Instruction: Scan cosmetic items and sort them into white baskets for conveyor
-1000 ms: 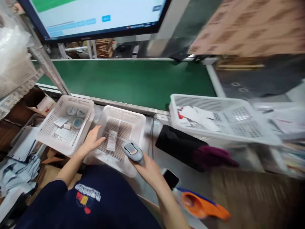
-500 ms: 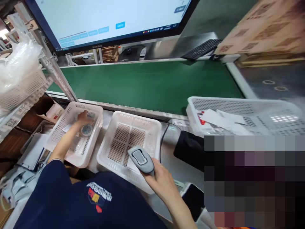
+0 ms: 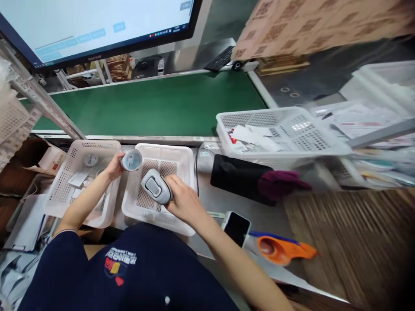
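My left hand (image 3: 116, 166) grips a small round tub (image 3: 132, 160) with a pale blue lid, held above the gap between two white plastic baskets. The left basket (image 3: 112, 196) holds another round tub (image 3: 91, 160), white papers and clear packets. My right hand (image 3: 184, 199) is wrapped round a grey and white handheld barcode scanner (image 3: 156, 186), over the middle basket (image 3: 181, 162). The scanner's head points toward the tub, and the two are apart. A white slip lies in the middle basket, partly hidden under the scanner.
A green conveyor belt (image 3: 155, 106) runs behind the baskets, below a monitor (image 3: 97, 26). A third basket (image 3: 292, 129) with papers stands right. Near my right arm lie a black cloth roll (image 3: 238, 177), a phone (image 3: 237, 228) and an orange tape dispenser (image 3: 285, 250).
My left hand has lifted the tub out of the left basket and brought it right, near the scanner. The view has swung to the right.
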A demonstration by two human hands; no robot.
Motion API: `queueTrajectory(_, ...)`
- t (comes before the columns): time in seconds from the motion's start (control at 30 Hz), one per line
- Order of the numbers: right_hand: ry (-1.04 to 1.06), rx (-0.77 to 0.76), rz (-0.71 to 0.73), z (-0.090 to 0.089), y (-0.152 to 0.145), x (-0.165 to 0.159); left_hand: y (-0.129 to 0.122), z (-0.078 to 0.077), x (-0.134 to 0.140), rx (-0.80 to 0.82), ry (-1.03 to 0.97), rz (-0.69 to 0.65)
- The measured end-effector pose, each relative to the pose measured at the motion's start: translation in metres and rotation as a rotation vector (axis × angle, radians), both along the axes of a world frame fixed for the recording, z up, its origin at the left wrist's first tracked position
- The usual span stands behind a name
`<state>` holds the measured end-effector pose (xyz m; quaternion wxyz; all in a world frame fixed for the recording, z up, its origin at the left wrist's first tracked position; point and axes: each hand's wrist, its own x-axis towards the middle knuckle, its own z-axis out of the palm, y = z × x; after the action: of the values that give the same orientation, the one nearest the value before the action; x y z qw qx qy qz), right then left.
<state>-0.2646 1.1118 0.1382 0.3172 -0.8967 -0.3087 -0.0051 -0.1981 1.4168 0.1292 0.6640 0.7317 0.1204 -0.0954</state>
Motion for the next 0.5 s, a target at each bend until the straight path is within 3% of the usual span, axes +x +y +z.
queueTrajectory(0.07,0.019,-0.036,-0.001,-0.002,0.0,-0.002,-0.011,-0.009,0.001,-0.051,0.041,-0.029)
queueTrajectory(0.13,0.051,-0.078,-0.003,-0.006,-0.004,-0.004,-0.017,-0.013,-0.002,0.003,0.031,-0.133)
queueTrajectory(0.23,0.073,-0.083,-0.02,-0.017,-0.016,-0.005,-0.015,-0.011,-0.008,0.289,-0.112,-0.381)
queueTrajectory(0.3,0.078,-0.043,-0.039,-0.026,-0.027,-0.004,-0.002,-0.004,-0.008,0.572,-0.235,-0.449)
queueTrajectory(0.37,0.092,-0.003,-0.068,-0.033,-0.036,-0.003,0.022,0.003,-0.003,0.845,-0.27,-0.34)
queueTrajectory(0.5,0.136,-0.008,-0.115,-0.038,-0.04,-0.001,0.089,0.008,0.009,1.229,-0.037,0.188)
